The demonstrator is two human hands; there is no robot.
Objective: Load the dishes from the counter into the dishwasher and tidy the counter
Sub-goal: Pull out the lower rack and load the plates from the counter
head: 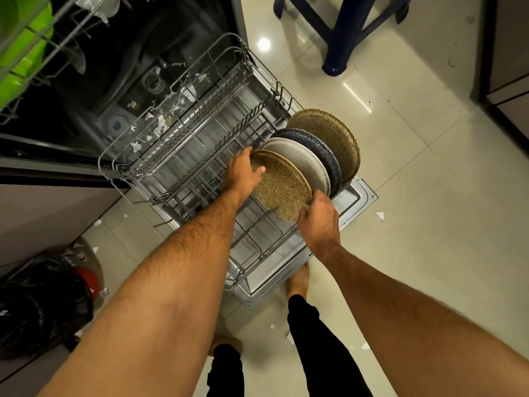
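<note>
Both hands hold the nearest speckled tan plate [282,186] on edge over the pulled-out lower rack [183,156]: the left hand [242,173] grips its upper left rim, thumb laid across the face, and the right hand [317,217] curls round its lower right rim. Just behind it three more plates stand upright in a row at the rack's right end, close together: a white plate [300,160], then a dark blue speckled plate [320,149], then a second tan speckled plate [329,136] at the back. Bits of white scrap [160,124] lie on the rack's far side. The rack rests over the open dishwasher door [355,199]. Above left, an upper rack holds a bright green dish [25,53]. On the tiled floor [415,224] stand a dark blue stool [340,32] and, at lower left, a bin with a black bag [40,305].
</note>
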